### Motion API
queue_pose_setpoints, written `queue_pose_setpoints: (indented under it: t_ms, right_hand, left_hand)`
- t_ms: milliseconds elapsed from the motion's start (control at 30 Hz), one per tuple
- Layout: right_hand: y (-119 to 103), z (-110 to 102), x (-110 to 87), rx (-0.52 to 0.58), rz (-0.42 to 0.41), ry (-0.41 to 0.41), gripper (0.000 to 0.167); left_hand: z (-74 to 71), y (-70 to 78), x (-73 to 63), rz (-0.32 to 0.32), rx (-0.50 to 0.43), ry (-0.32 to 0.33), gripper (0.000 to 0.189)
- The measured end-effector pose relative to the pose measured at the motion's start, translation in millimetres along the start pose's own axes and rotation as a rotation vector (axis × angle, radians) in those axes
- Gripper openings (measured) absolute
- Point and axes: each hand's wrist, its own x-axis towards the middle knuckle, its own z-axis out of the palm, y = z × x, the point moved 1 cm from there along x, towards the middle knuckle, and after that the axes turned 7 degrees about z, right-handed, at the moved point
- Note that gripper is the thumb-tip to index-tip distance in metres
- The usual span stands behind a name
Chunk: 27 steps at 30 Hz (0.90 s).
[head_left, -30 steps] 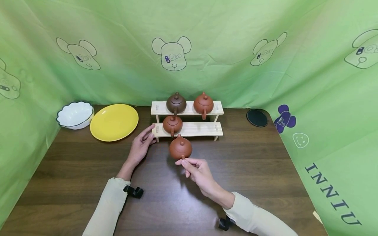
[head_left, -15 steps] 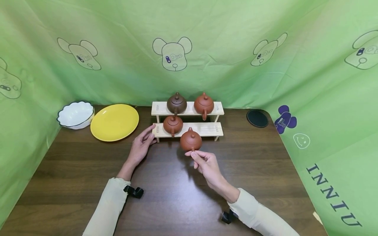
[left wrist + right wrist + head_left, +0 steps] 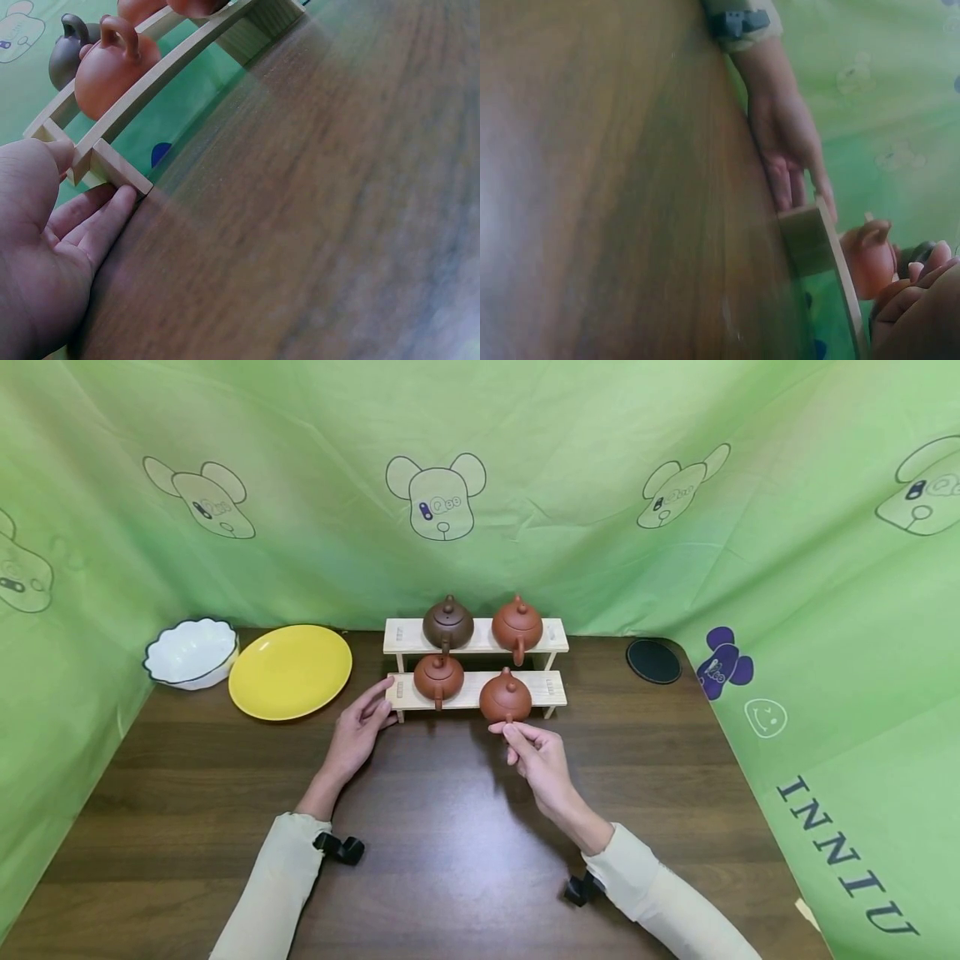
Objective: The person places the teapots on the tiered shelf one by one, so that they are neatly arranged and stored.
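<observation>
By its handle, my right hand [image 3: 543, 768] pinches a reddish-brown clay teapot [image 3: 506, 697], which overlaps the right part of the lower shelf of a two-tier wooden stand [image 3: 474, 695]. My left hand [image 3: 354, 739] grips the left end of that lower shelf; in the left wrist view its fingers [image 3: 105, 225] lie against the stand's leg. A second reddish teapot [image 3: 438, 677] sits on the lower shelf at left. On the upper shelf stand a dark brown teapot [image 3: 447, 622] and an orange-brown teapot [image 3: 517, 624]. In the right wrist view, my right hand [image 3: 922, 319] hides most of its teapot.
Left of the stand lies a yellow plate [image 3: 290, 672], with a white scalloped bowl [image 3: 191, 653] beside it. A black round coaster [image 3: 653, 660] is at the back right of the wooden table [image 3: 420, 877]. Green printed cloth [image 3: 555, 485] encloses the back and sides.
My right hand has carried the teapot right and away from me, from in front of the stand to the right part of the lower shelf. The left hand has stayed in place.
</observation>
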Motion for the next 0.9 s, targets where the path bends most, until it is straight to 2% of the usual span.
queue_pose_setpoints:
  t_ms: [467,900]
  right_hand:
    - [-1.2,-0.6,20.4,-0.014,-0.021,0.002,0.03]
    - [-6.2,-1.4,38.9,-0.021,0.015,0.001,0.031]
  left_hand:
    - [-0.4,-1.7,-0.1,0.019,0.006,-0.012,0.048]
    - [-0.7,-1.5,0.6,0.027,0.024,-0.007,0.047]
